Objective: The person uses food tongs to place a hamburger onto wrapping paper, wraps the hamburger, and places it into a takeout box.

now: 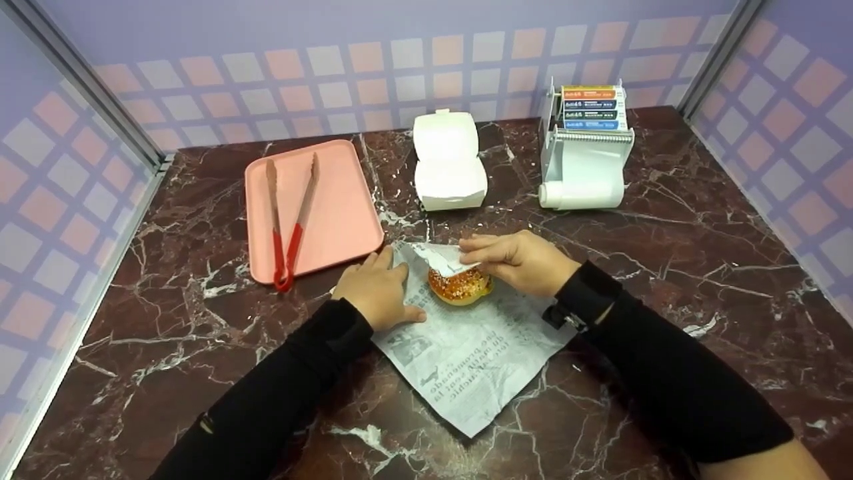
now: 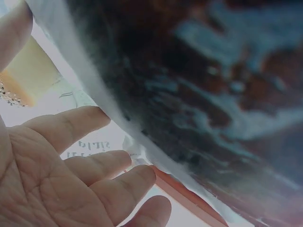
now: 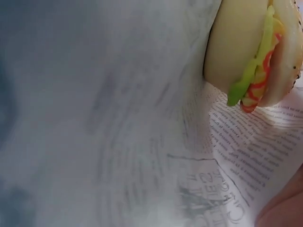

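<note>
A sesame-topped burger [image 1: 460,287] sits on a sheet of newspaper-print wrapping paper [image 1: 466,360], whose far corner is folded over the top of the bun. My right hand [image 1: 523,260] holds that folded flap at its right side, over the burger; the fingertips are mostly out of the right wrist view. There, the burger's filling [image 3: 258,71] shows green, yellow and red between pale bun halves. My left hand [image 1: 376,290] rests at the paper's left edge with fingers spread. In the left wrist view, the fingers [image 2: 71,125] lie loosely apart along the paper.
A pink tray [image 1: 333,220] at the left carries red-handled tongs [image 1: 290,253]. Behind the burger stands an opened white clamshell box [image 1: 450,167]. A dispenser [image 1: 590,147] with a white roll and colourful labelled boxes is at the back right. Patterned walls [image 1: 366,60] border the dark marbled table [image 1: 200,373].
</note>
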`<act>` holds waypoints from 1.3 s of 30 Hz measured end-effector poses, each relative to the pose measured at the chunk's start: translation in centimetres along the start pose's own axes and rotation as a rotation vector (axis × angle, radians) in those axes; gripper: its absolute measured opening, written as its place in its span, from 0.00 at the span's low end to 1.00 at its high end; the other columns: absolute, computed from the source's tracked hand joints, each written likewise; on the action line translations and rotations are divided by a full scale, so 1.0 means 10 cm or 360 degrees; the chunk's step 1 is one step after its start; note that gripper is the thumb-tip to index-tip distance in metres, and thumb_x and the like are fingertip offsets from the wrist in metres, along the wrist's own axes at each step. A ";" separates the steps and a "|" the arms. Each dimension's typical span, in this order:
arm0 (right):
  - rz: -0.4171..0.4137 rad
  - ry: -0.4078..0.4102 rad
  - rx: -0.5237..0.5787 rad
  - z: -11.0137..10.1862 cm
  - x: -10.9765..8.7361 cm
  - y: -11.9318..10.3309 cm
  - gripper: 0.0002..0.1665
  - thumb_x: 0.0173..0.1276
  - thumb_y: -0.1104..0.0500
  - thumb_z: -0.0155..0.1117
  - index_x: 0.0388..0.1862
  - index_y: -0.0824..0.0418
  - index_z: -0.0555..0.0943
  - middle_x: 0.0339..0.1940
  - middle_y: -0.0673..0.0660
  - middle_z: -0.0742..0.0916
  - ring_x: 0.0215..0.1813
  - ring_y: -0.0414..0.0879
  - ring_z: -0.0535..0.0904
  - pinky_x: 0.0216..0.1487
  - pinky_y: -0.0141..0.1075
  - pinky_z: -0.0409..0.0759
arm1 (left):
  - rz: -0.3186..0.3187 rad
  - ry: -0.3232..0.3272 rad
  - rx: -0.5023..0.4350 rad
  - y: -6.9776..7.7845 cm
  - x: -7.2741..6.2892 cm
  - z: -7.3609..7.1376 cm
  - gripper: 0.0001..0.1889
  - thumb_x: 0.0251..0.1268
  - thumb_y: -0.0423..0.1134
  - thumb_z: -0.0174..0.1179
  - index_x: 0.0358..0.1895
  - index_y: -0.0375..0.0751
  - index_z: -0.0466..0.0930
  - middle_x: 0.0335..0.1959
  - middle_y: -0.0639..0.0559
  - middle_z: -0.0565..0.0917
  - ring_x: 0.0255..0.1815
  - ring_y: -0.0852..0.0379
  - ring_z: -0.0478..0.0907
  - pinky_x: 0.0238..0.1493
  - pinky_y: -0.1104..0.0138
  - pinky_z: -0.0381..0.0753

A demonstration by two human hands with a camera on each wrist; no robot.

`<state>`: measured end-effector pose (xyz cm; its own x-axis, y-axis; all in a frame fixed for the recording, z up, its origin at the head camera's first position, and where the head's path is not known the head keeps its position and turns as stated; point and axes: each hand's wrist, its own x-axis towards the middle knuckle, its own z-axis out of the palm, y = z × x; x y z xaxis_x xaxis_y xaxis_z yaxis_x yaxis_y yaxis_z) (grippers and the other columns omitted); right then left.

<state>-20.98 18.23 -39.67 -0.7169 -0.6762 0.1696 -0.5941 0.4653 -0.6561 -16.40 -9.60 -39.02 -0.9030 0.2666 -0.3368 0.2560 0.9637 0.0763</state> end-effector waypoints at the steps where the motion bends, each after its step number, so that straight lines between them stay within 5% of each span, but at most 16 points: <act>1: -0.0017 -0.0017 -0.0011 0.00 -0.01 0.00 0.18 0.72 0.64 0.69 0.57 0.48 0.90 0.71 0.49 0.83 0.75 0.51 0.77 0.79 0.50 0.71 | -0.0001 0.0002 0.0000 0.00 0.00 0.00 0.55 0.61 0.76 0.62 0.83 0.42 0.60 0.88 0.37 0.45 0.87 0.34 0.48 0.84 0.39 0.52; 10: -0.0065 -0.0163 -0.0154 -0.01 -0.05 0.00 0.21 0.73 0.64 0.68 0.60 0.46 0.89 0.74 0.49 0.80 0.79 0.57 0.72 0.80 0.56 0.68 | -0.0050 0.0098 -0.0057 0.02 -0.05 -0.01 0.51 0.63 0.71 0.65 0.79 0.38 0.66 0.87 0.35 0.50 0.86 0.35 0.51 0.84 0.39 0.54; 15: -0.0043 -0.0192 -0.0154 -0.03 -0.06 0.00 0.21 0.73 0.63 0.68 0.60 0.45 0.88 0.75 0.47 0.79 0.81 0.58 0.70 0.81 0.56 0.66 | -0.0066 0.0476 -0.0249 0.11 -0.14 -0.13 0.28 0.74 0.46 0.59 0.72 0.36 0.74 0.75 0.37 0.74 0.75 0.40 0.72 0.78 0.43 0.69; 18: -0.0019 -0.0204 -0.0142 -0.04 -0.07 0.00 0.21 0.72 0.63 0.69 0.59 0.45 0.89 0.75 0.47 0.79 0.81 0.57 0.69 0.82 0.57 0.64 | 0.0060 0.0627 -0.0393 0.23 -0.15 -0.20 0.23 0.78 0.42 0.54 0.72 0.39 0.74 0.73 0.41 0.77 0.74 0.43 0.74 0.78 0.45 0.69; 23: 0.0028 -0.0237 -0.0136 -0.06 -0.08 0.00 0.21 0.71 0.63 0.69 0.58 0.43 0.89 0.77 0.47 0.77 0.83 0.57 0.66 0.83 0.60 0.60 | 0.0301 0.0470 -0.0280 0.46 -0.07 -0.16 0.34 0.80 0.57 0.53 0.80 0.43 0.64 0.83 0.44 0.63 0.85 0.43 0.59 0.86 0.45 0.52; 28: 0.0005 -0.0272 -0.0130 -0.08 -0.10 0.02 0.22 0.72 0.59 0.70 0.63 0.45 0.86 0.81 0.52 0.73 0.83 0.55 0.66 0.83 0.58 0.61 | 0.0355 0.0345 -0.0088 0.57 -0.02 -0.03 0.47 0.72 0.67 0.57 0.84 0.44 0.55 0.86 0.44 0.57 0.87 0.41 0.54 0.86 0.42 0.50; 33: 0.0060 -0.0271 -0.0073 -0.16 -0.15 0.02 0.21 0.73 0.51 0.70 0.64 0.48 0.86 0.81 0.51 0.73 0.83 0.54 0.66 0.84 0.58 0.60 | 0.0374 0.0352 -0.0054 0.58 -0.03 0.02 0.49 0.70 0.66 0.61 0.86 0.50 0.53 0.87 0.44 0.55 0.87 0.40 0.53 0.86 0.41 0.50; 39: 0.0082 -0.0191 -0.0129 -0.16 -0.14 -0.02 0.15 0.75 0.49 0.68 0.57 0.51 0.89 0.77 0.53 0.77 0.82 0.59 0.67 0.84 0.61 0.59 | 0.0450 0.0483 -0.0076 0.58 -0.09 0.02 0.32 0.78 0.57 0.57 0.80 0.55 0.67 0.83 0.47 0.64 0.84 0.43 0.61 0.84 0.42 0.57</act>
<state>-20.39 19.98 -38.62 -0.7014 -0.7114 0.0453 -0.5888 0.5424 -0.5992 -14.00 -4.26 -38.50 -0.8620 0.5068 -0.0047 0.4985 0.8496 0.1722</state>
